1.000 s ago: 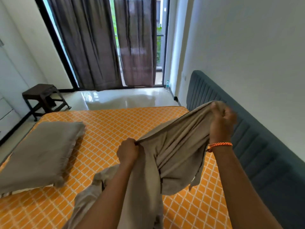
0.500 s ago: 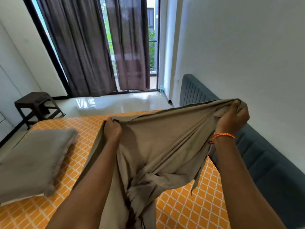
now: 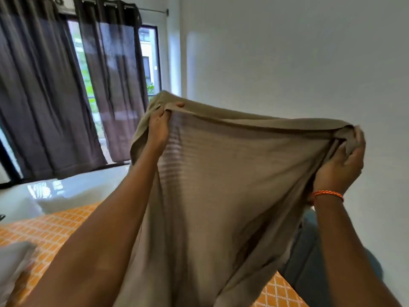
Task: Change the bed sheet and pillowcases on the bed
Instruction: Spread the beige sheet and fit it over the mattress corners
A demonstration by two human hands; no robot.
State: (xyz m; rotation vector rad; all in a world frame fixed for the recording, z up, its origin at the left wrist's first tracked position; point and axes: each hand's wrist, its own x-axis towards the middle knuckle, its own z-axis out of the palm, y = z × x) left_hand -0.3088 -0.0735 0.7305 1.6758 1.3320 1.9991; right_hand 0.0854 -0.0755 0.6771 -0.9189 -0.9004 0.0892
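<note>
Both arms reach up and out, spread wide apart. The left hand [image 3: 157, 127] pinches the cloth [image 3: 232, 185] at its top edge. The right hand [image 3: 340, 167] has its grip closed on the other top corner.

taupe sheet [image 3: 221, 185] stretched taut midair, hanging over orange mattress [image 3: 51, 227]

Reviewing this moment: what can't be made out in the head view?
- Middle of the mattress: hidden behind the raised cloth.
- Headboard: mostly covered by the cloth and right arm.
- Pillow: cut off by the left edge, blurred.
- Whether the cloth is a sheet or pillowcase: its lower part leaves the frame.
</note>
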